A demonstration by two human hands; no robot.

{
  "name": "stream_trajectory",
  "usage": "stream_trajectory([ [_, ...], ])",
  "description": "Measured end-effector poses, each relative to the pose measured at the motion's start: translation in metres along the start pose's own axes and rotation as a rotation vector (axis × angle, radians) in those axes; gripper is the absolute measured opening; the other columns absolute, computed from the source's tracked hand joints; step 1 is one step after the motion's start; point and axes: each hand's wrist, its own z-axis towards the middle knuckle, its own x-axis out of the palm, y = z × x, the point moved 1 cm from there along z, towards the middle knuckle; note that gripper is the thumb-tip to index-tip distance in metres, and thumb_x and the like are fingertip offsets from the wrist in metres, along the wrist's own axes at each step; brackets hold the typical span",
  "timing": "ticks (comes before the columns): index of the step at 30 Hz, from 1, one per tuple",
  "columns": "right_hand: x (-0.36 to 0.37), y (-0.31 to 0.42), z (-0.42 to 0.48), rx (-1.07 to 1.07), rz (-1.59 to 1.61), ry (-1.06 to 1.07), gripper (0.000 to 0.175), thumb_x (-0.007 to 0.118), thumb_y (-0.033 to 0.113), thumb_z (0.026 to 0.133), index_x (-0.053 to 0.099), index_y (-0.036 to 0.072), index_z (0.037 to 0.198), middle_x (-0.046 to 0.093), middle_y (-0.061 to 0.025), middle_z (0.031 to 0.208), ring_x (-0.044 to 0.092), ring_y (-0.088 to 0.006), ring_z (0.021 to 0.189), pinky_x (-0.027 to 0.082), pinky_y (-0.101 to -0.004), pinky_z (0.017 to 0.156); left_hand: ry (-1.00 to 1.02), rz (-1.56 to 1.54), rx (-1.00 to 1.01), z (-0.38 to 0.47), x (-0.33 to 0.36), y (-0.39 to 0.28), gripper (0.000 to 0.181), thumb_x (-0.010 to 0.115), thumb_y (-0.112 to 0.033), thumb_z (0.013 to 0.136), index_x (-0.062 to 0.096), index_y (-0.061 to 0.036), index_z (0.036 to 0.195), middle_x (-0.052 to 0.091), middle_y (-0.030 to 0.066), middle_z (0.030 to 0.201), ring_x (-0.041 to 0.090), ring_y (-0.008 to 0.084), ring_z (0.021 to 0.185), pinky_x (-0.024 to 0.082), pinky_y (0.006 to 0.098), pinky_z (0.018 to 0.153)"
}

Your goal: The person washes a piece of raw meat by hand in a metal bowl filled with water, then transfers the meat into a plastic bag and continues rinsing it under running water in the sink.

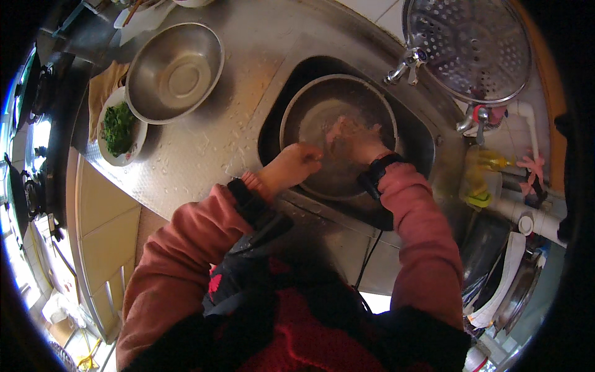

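A large metal basin (341, 183) with water in it sits inside the sink (416, 125). My right hand (362, 142) reaches down into the basin, its fingers under or at the water, and the blur and ripples hide whether it holds anything. Over the basin's near left rim is my left hand (297, 165), its fingers curled; what may be between them cannot be told. On the steel counter to the left stands a second metal bowl (186, 60) with nothing visible in it but a wet bottom. It overlaps a white plate (141, 139) bearing chopped leafy greens (117, 129).
A chrome faucet (404, 67) stands behind the sink, beside a perforated steamer plate (474, 44). A second tap (479, 118) and a clear container with a yellow bottle (495, 162) are at the right. A brown cloth (100, 88) lies by the plate.
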Motion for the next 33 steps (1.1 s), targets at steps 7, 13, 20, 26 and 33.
stream_trajectory([
  [7, 0.012, -0.015, 0.0, -0.112, 0.094, 0.086, 0.057, 0.055, 0.014, 0.075, 0.043, 0.013, 0.131, 0.037, -0.013, 0.138, 0.027, -0.0306, 0.133, 0.021, -0.0518, 0.106, 0.003, -0.018, -0.021, 0.002, 0.001, 0.0, 0.029, 0.06, -0.013, 0.082, 0.061, 0.0005, 0.108, 0.064, 0.0117, 0.095, 0.059, 0.0176, 0.089, 0.047, 0.0287, 0.079],
  [13, 0.007, -0.025, -0.013, -0.065, 0.106, 0.171, 0.057, 0.06, 0.02, 0.076, 0.045, 0.015, 0.13, 0.033, -0.0122, 0.14, 0.027, -0.0317, 0.132, 0.028, -0.0557, 0.101, -0.069, -0.037, 0.047, 0.011, 0.005, 0.009, 0.028, 0.062, -0.015, 0.077, 0.062, 0.002, 0.099, 0.064, 0.0167, 0.083, 0.062, 0.02, 0.075, 0.048, 0.0311, 0.07],
  [20, 0.029, -0.026, -0.012, 0.073, 0.033, 0.415, 0.052, 0.056, 0.02, 0.081, 0.044, 0.019, 0.132, 0.026, -0.0102, 0.145, 0.024, -0.0332, 0.134, 0.031, -0.0581, 0.096, 0.042, -0.015, -0.058, 0.014, 0.003, 0.013, 0.029, 0.059, -0.014, 0.083, 0.06, 0.0006, 0.109, 0.064, 0.0109, 0.098, 0.058, 0.0165, 0.09, 0.046, 0.0288, 0.081],
  [26, 0.067, -0.032, 0.005, -0.044, -0.123, 0.176, 0.032, 0.052, 0.013, 0.083, 0.058, 0.014, 0.114, 0.049, -0.0111, 0.121, 0.044, -0.0291, 0.116, 0.037, -0.0458, 0.091, 0.032, -0.082, -0.073, 0.012, 0.004, 0.01, 0.029, 0.058, -0.013, 0.084, 0.06, 0.001, 0.11, 0.064, 0.0106, 0.098, 0.058, 0.0164, 0.092, 0.045, 0.0291, 0.083],
  [33, -0.016, -0.042, -0.022, -0.052, 1.109, 0.152, 0.018, 0.052, 0.017, 0.089, 0.058, 0.004, 0.1, 0.059, -0.0048, 0.084, 0.057, -0.0146, 0.078, 0.045, -0.0283, 0.064, -0.037, -0.127, 0.116, 0.015, 0.008, 0.007, 0.045, 0.06, -0.012, 0.081, 0.049, -0.0006, 0.123, 0.057, 0.0127, 0.111, 0.054, 0.019, 0.1, 0.042, 0.031, 0.087],
])
